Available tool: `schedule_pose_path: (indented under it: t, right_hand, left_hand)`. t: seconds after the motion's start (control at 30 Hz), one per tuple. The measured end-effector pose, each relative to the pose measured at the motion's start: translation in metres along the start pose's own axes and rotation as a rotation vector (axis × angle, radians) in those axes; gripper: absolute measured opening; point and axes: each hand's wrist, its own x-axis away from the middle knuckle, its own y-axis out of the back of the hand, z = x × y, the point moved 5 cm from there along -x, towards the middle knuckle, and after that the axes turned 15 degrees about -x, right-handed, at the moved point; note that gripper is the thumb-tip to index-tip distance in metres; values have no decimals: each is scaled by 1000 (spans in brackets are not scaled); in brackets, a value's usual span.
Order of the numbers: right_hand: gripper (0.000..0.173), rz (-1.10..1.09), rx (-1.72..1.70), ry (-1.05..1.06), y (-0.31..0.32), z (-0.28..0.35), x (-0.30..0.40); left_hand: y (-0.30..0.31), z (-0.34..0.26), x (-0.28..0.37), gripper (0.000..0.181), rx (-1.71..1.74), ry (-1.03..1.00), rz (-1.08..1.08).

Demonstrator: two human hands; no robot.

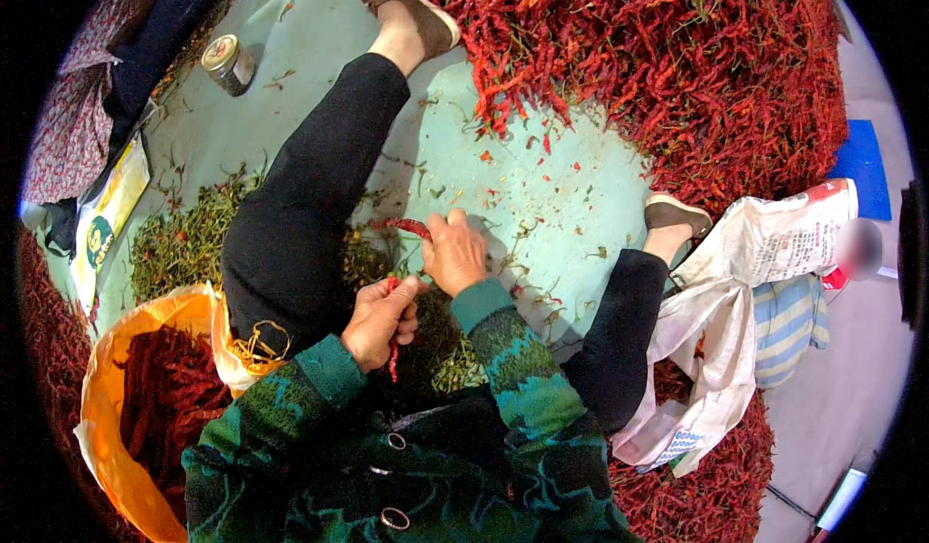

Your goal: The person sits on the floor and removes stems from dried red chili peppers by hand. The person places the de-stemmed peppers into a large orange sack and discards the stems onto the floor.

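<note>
My left hand [379, 323] is closed around a red chili pepper [393, 364]; its tip hangs below the fingers and a red bit shows above them. Just ahead and to the right, my right hand [456, 254] holds another dried red chili [406, 226], which points out to the left. The fingertips of that hand are partly hidden behind its back. Between my legs, under the hands, lies a pile of green-brown chili stems [443, 318]. An orange-lined woven sack [100, 427] with red chilies [170, 390] inside stands open by my left leg.
A large heap of dried red chilies [653, 56] spreads ahead on the pale green sheet [501, 173]. More stems [185, 234] lie left of my knee. A lidded jar [228, 65] stands farther off. White sacks [776, 242] lie at right; a person's patterned clothing [76, 133] shows at left.
</note>
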Motion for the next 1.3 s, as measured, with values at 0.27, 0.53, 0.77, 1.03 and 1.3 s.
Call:
schedule_pose_path:
  t: [0.27, 0.53, 0.77, 1.03, 1.3]
  right_hand:
    - [30, 466, -771, -125, 21, 15, 21]
    - [27, -533, 105, -68, 70, -24, -146]
    - [13, -239, -428, -228, 62, -95, -111]
    - [16, 13, -1389, -691, 56, -56, 43]
    - [12, -145, -574, -164, 54, 2, 109]
  left_hand:
    - [12, -19, -36, 21, 140, -101, -191]
    - [-5, -16, -42, 20, 156, 22, 116]
    - [-4, -21, -44, 33, 234, 15, 122]
    - [-16, -13, -55, 31, 22, -161, 52]
    - [-40, 3, -57, 32, 190, -117, 172]
